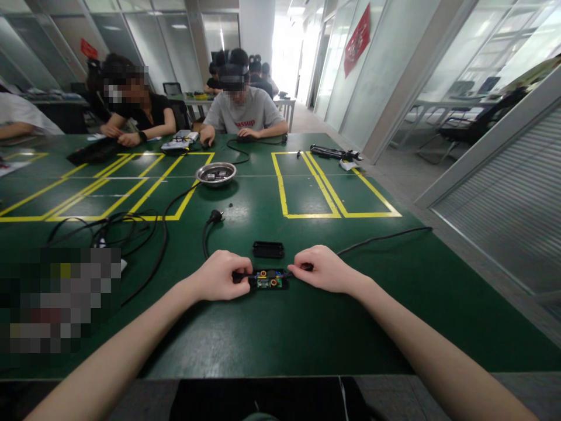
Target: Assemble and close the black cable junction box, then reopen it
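Note:
On the green table in front of me lies a small circuit board (268, 279) with copper coils, set in a black half-shell. My left hand (222, 275) is closed at its left end, pinching the black power cord there. At the right end, my right hand (322, 269) has its fingers closed around another black cable (377, 238), which runs off to the right across the table. A matching black case half (268, 249) sits just beyond the board, hollow side up. The fingers partly hide where both cables meet the board.
A black plug (214, 216) lies beyond my left hand. Farther off stands a metal bowl (215, 182) with small metal parts. Coiled cables (125, 228) lie at left, beside a blurred-out area. Yellow tape (311, 216) marks the table (210, 345). Co-workers sit across from me.

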### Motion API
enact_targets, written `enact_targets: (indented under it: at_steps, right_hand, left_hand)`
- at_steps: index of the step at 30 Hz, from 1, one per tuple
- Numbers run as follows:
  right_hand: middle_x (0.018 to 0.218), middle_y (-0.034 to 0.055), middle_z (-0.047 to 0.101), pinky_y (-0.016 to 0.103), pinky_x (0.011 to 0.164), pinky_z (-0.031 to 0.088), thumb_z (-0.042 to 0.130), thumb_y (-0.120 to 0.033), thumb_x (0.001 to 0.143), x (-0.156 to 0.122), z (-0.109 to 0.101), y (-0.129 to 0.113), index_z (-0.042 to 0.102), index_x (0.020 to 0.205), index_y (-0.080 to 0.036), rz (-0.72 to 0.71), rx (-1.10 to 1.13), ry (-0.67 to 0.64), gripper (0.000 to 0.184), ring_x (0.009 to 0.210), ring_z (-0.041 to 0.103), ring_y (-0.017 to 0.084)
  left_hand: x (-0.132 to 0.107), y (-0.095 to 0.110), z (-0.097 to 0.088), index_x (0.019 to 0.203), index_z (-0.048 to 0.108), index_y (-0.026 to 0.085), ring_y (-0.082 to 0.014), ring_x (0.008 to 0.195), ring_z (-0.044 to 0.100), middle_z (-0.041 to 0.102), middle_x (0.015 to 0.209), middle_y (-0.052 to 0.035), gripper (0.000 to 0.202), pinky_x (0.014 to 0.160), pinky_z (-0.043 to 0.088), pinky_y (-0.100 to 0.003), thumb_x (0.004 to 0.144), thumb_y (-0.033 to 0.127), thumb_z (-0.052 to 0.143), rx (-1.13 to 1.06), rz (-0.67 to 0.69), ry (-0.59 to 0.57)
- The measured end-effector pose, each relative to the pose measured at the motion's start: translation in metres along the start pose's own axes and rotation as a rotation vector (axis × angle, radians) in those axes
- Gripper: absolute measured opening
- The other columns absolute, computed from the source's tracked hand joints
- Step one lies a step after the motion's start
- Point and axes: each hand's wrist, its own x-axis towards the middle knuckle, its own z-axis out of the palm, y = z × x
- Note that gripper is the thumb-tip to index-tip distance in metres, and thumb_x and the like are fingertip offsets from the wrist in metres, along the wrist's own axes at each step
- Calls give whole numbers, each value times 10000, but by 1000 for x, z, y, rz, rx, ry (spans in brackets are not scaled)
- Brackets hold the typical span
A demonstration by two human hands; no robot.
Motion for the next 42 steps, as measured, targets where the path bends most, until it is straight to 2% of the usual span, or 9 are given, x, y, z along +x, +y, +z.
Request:
enact_targets:
  at_steps: [3, 6, 11, 15, 25, 30, 33, 38, 42]
  right_hand:
    - [563, -23, 487, 261, 591, 267, 548, -296, 970, 0, 0, -1, 465, 583, -194, 5, 5, -54, 409, 538, 402, 107]
    - [576, -20, 503, 261, 590, 275, 556, -272, 963, 0, 0, -2, 524, 602, -187, 9, 8, -71, 372, 545, 413, 109]
    - [658, 6, 626, 254, 617, 336, 588, -213, 927, -1, -2, -4, 687, 735, -174, -1, 57, -68, 220, 593, 513, 122]
    - [769, 36, 705, 259, 666, 394, 575, -191, 946, -2, -4, -5, 731, 820, -169, -70, 118, -87, 201, 668, 597, 141]
    - [834, 41, 681, 257, 673, 437, 622, -223, 987, -2, -10, -3, 767, 863, -162, -98, 226, -115, 200, 708, 599, 139]
    - [836, 25, 656, 249, 641, 427, 679, -230, 963, -4, -14, -6, 770, 822, -161, -81, 209, -173, 181, 681, 582, 123]
    - [868, 30, 673, 253, 655, 430, 677, -209, 957, -4, -12, -8, 780, 855, -170, -82, 164, -148, 150, 708, 601, 128]
    - [876, 42, 689, 275, 704, 459, 648, -225, 969, -1, -5, -5, 762, 938, -188, 1, 80, -15, 124, 752, 623, 154]
    - [849, 25, 661, 273, 724, 482, 654, -162, 935, 0, -3, -4, 681, 915, -192, -6, 123, 40, 45, 772, 618, 160]
  left_hand:
    - [0, 0, -1, 732, 625, 193, -86, 459, 418, 478, 511, 76, 39, 532, 322, -202, 741, 187, 587, -19, -31, -17]
    - [0, 0, -1, 730, 618, 195, -83, 450, 407, 473, 499, 81, 25, 528, 319, -198, 734, 189, 594, -29, -49, -21]
    - [1, 1, -2, 720, 610, 190, -77, 449, 394, 466, 498, 82, 26, 519, 308, -190, 735, 193, 590, -56, -57, -27]
    - [1, 3, -3, 662, 552, 184, -73, 459, 383, 459, 513, 74, 91, 510, 294, -188, 750, 188, 575, -106, -32, -42]
    - [2, 3, -3, 702, 610, 159, -69, 490, 398, 448, 544, 79, 44, 529, 304, -191, 745, 154, 607, -171, -32, -32]
    - [1, 5, -2, 639, 544, 162, -67, 509, 352, 417, 543, 81, 160, 532, 282, -198, 771, 179, 632, -186, -20, -65]
    - [1, 4, -4, 650, 567, 159, -75, 532, 393, 455, 574, 65, 131, 551, 307, -199, 771, 153, 617, -135, 4, -51]
    - [0, -1, -5, 770, 686, 156, -108, 629, 536, 604, 772, -11, 139, 603, 390, -209, 855, 190, 582, -11, 3, 35]
    - [1, -3, -4, 783, 689, 159, -112, 624, 553, 616, 756, -11, 140, 595, 396, -207, 862, 194, 578, -4, -5, 28]
